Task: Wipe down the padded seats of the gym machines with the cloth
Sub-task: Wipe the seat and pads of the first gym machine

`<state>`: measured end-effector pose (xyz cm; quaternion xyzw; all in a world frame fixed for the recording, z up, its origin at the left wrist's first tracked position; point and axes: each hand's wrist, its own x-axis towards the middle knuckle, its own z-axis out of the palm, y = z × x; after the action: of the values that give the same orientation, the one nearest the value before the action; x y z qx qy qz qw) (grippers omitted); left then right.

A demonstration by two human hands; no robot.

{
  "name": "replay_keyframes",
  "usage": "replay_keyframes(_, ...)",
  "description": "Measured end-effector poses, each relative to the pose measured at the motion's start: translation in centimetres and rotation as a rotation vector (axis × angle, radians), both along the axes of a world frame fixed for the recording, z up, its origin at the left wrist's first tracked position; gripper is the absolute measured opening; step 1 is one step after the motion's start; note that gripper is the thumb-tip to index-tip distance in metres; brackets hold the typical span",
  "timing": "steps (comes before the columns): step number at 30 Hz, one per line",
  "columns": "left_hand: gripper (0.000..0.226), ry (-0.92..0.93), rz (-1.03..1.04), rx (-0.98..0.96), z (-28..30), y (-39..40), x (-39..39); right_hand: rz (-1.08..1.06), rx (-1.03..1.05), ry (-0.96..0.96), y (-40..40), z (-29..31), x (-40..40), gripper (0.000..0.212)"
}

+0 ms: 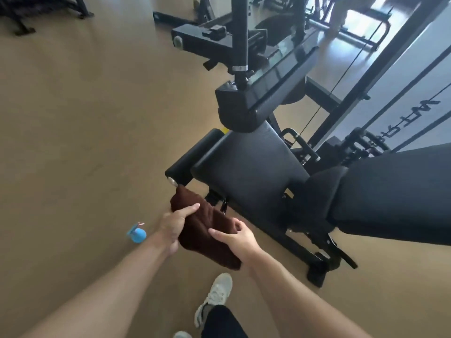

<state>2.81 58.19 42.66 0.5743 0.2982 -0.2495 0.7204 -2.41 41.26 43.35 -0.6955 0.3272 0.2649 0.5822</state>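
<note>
Down at the lower left of the frame, a small blue plastic spray bottle (136,234) stands on the tan floor (73,118). Just right of it, the left hand (173,226) is closed on one side of the dark brown soft cloth (202,230), thumb on top. The right hand (238,236) pinches the other side with curled fingers. The cloth hangs in the air low in the middle of the frame, near the front edge of the black padded seat (246,172) but not on it. It looks light and floppy, so it will sag and fold. Bunching it into one palm would probably work best for rubbing. The cloth's underside is hidden. The long black pad (395,191) at the right is cut off by the frame edge. The far machines in the upper part are blurry.
</note>
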Motion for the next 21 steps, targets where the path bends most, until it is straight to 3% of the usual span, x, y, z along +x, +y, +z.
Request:
replay_keyframes(3,0.042,0.002,-0.005,0.052,-0.7,0.5,2.5,0.073,-0.008,0.2,1.0,-1.4,2.0,0.108)
replay_keyframes(7,0.047,0.011,-0.01,0.167,-1.7,2.1,7.2,-0.021,-0.007,0.142,2.0,-3.1,5.8,0.07)
replay_keyframes(10,0.06,-0.002,-0.052,0.223,-2.4,4.2,11.1,-0.055,-0.119,0.068,3.3,-3.4,9.7,0.064)
replay_keyframes(16,0.051,-0.12,-0.147,0.332,-3.3,6.4,18.0,-0.093,-0.369,-0.098,4.1,-2.6,18.2,0.05)
replay_keyframes(21,0.043,-0.184,-0.28,0.305,-4.5,6.4,24.1,-0.122,-0.598,-0.154,4.6,-2.0,24.2,0.043)
